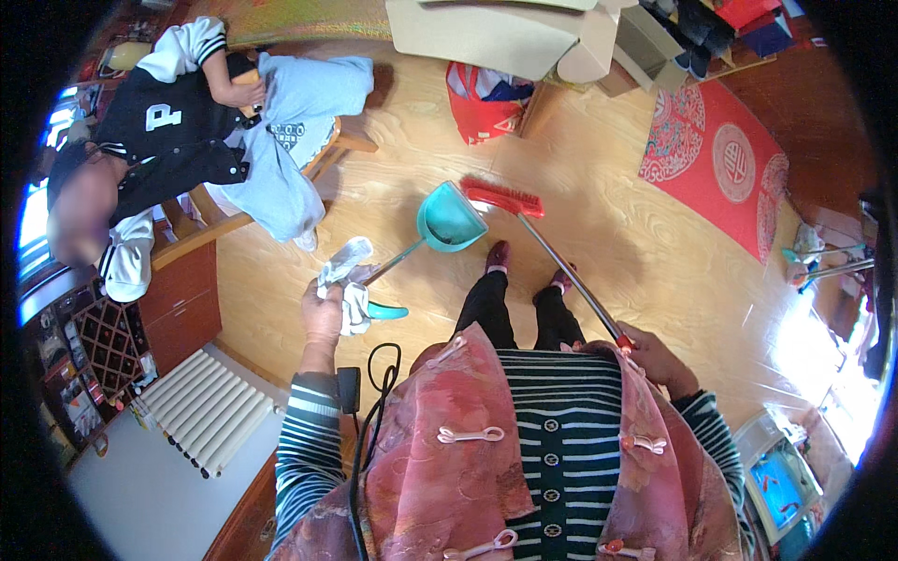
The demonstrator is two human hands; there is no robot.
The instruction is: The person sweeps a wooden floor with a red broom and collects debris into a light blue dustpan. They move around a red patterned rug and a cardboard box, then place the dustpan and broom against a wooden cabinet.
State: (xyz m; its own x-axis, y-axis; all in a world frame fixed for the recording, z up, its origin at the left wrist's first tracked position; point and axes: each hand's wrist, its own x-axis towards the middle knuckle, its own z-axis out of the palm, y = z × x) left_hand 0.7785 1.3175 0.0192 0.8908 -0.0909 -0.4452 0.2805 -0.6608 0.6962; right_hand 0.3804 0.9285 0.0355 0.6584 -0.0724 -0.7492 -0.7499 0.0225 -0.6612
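Note:
My left hand [322, 316] is closed around a crumpled white cloth [348, 264] and the handle of a teal dustpan [453, 222]. The handle's curved teal end sticks out below the cloth. The pan hangs or rests in front of my feet; whether it touches the floor I cannot tell. My right hand [655, 357] grips the upper end of a broom [572, 277] with a metal-coloured stick. Its red bristled head [505, 197] lies at the floor just beyond the dustpan's right edge.
At the left a person [178, 122] sits on a wooden seat. A red bag [482, 101] and large cardboard boxes [496, 37] stand ahead. To the right lies a red patterned mat [720, 164]. A white radiator [208, 411] is at lower left.

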